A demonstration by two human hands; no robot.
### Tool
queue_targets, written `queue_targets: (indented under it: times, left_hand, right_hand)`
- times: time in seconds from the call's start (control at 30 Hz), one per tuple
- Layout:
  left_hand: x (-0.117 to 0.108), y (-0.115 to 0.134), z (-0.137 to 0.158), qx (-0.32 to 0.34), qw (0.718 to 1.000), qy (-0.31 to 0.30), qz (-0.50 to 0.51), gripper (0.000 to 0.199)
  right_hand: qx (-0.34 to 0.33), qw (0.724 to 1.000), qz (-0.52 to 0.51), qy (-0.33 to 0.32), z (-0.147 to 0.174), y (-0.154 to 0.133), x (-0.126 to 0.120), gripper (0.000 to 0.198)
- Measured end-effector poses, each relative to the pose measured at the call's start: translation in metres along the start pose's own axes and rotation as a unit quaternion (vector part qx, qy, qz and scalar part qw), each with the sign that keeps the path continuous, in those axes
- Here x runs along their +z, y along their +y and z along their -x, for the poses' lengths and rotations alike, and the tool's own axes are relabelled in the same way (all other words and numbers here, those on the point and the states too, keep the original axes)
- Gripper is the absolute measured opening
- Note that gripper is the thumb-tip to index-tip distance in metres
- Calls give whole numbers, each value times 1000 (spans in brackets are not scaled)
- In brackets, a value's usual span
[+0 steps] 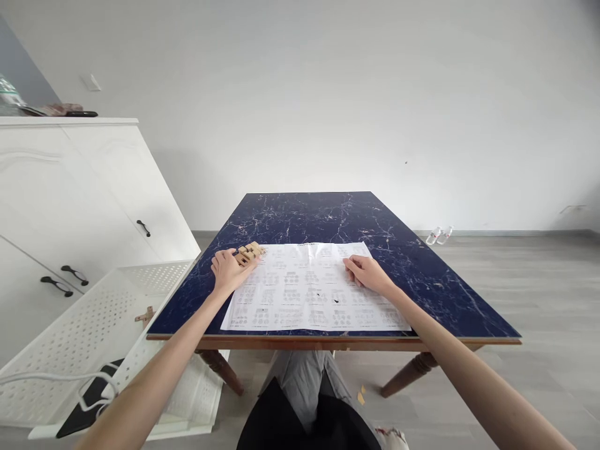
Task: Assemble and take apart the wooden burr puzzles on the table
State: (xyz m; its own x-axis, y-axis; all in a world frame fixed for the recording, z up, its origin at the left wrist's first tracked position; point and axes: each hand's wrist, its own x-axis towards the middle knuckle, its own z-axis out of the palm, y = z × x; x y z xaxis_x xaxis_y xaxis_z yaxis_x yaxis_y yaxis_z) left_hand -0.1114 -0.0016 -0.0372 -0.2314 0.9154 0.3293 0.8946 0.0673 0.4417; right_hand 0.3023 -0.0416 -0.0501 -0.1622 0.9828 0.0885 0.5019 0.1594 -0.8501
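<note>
Our grey-trousered lap [304, 381] sits closest, tucked under the near edge of the dark blue marble-patterned surface [422, 269], and both our bare forearms reach out over that edge. Spread flat across the near middle of the surface lies the large white printed instruction sheet [309, 287], its lower border running almost along the near edge so we can read the rows of small diagrams.

We have our left hand [227, 270] at the sheet's far left corner, where its grip is loosely closed around a small pale wooden block assembly [249, 252]; the piece rests on the surface just beyond the fingers, touching the sheet's corner. Held there, it sits right beside the diagrams for comparison.

Our right hand [368, 274] lies palm down on the right part of the sheet, fingers curled and holding nothing, seemingly pinning the paper flat.

Off the left edge, on the floor, a white perforated plastic bin [84, 325] stands beside a white cabinet [70, 206]. We judge it to be within easy reach.
</note>
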Motion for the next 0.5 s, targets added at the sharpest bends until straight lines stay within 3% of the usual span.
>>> queue_targets:
  times: [0.23, 0.37, 0.5]
  left_hand:
    - [-18, -40, -2, 35, 993, -21, 107, 43]
    - [-20, -55, -1, 67, 990, -37, 119, 35]
    - [-19, -63, 3, 98, 989, -45, 106, 39]
  right_hand:
    - [-14, 999, -25, -16, 35, -8, -14, 56]
    - [-8, 999, -43, -22, 58, -9, -12, 56]
    - [-1, 998, -57, -11, 69, -8, -4, 56]
